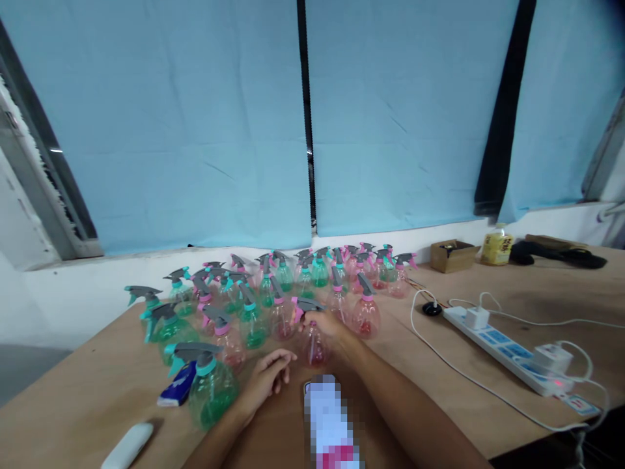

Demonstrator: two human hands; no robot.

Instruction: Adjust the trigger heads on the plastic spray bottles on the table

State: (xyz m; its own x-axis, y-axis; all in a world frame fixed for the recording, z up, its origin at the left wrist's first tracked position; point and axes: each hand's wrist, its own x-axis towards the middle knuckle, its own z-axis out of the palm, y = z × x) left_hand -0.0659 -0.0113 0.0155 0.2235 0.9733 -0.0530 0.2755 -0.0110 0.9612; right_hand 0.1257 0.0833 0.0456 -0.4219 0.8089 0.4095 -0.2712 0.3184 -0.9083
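Several small spray bottles, green and pink with grey trigger heads, stand crowded on a wooden table point(488, 286). My right hand point(326, 326) is wrapped round the neck of a pink spray bottle point(315, 345) at the front of the group. My left hand point(268, 378) rests on the table with fingers loosely curled and nothing in it, just right of a large green spray bottle point(212, 387).
A white power strip point(508, 348) with plugs and cables lies to the right. At the back right are a small cardboard box point(452, 255) and a yellow bottle point(497, 246). A blue-white packet point(178, 385) and a white oblong object point(127, 446) lie front left.
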